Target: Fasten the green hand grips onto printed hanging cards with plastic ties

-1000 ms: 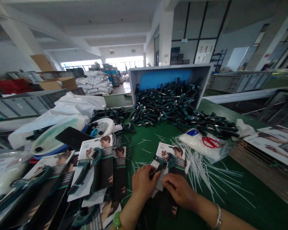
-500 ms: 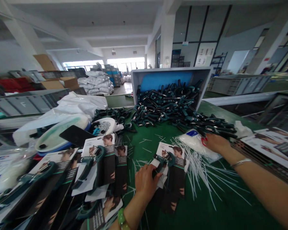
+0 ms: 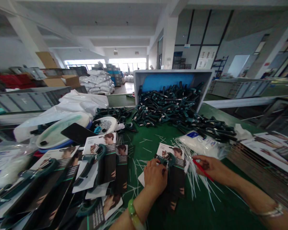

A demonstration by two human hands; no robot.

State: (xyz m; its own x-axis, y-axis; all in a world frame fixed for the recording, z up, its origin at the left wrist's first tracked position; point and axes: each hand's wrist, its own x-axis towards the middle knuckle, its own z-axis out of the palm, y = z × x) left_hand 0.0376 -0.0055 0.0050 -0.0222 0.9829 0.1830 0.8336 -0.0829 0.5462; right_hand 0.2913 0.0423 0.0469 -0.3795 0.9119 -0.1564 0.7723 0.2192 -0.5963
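Note:
My left hand (image 3: 155,177), with a green bangle at its wrist, lies closed over dark green-handled pliers (image 3: 170,158) on a printed backing card (image 3: 178,174). Its fingers curl at the handles and partly hide them. My right hand (image 3: 212,169) is to the right, above a spread of thin white cable ties (image 3: 194,183). Between its fingers is a slim red-handled tool (image 3: 203,171); its pale tip points toward the carded pliers, apart from them. A clear bag of white cable ties (image 3: 199,143) lies behind that hand.
At left, carded pliers (image 3: 98,159) lie overlapped beside a white bowl (image 3: 108,124) of small metal parts. A tipped grey crate (image 3: 136,86) spills loose pliers (image 3: 163,105) at the back. Stacked printed cards (image 3: 273,150) stand at right. Cut tie ends (image 3: 147,149) litter the green tabletop (image 3: 144,135).
My right hand has come from beside the bag toward the middle, bringing the red-handled tool over the loose ties. My left hand has shifted right and further over the pliers.

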